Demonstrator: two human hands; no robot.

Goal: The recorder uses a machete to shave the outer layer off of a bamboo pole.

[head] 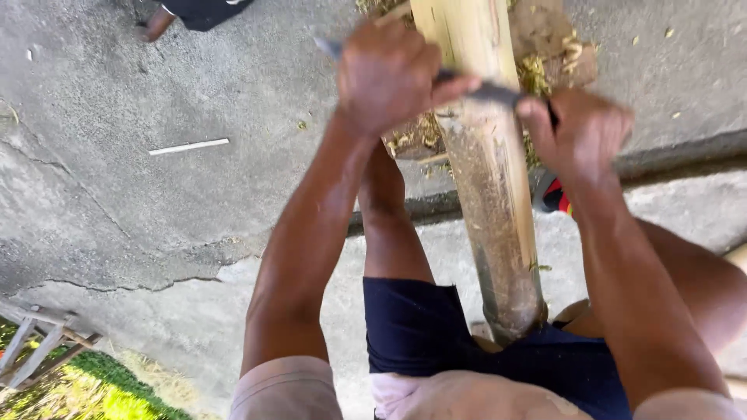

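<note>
- The concrete ground [156, 218] fills the view, cracked, with a step edge running across behind the legs.
- A thick bamboo pole [490, 179] slants from the lap up to the top edge. Its near stretch looks dark and scraped; the part past the blade is still pale and smooth, so I judge the scraping about half done.
- The left hand [385, 74] is a closed fist around one end of a blade [486, 92] laid across the pole.
- The right hand [583, 128] has its fingers curled tight on the other end.
- Shavings [537, 74] lie beside the pole.
- A thin white stick [189, 145] lies well apart, left.
- The blade is blurred; the pole's near end is hidden against the shorts.
</note>
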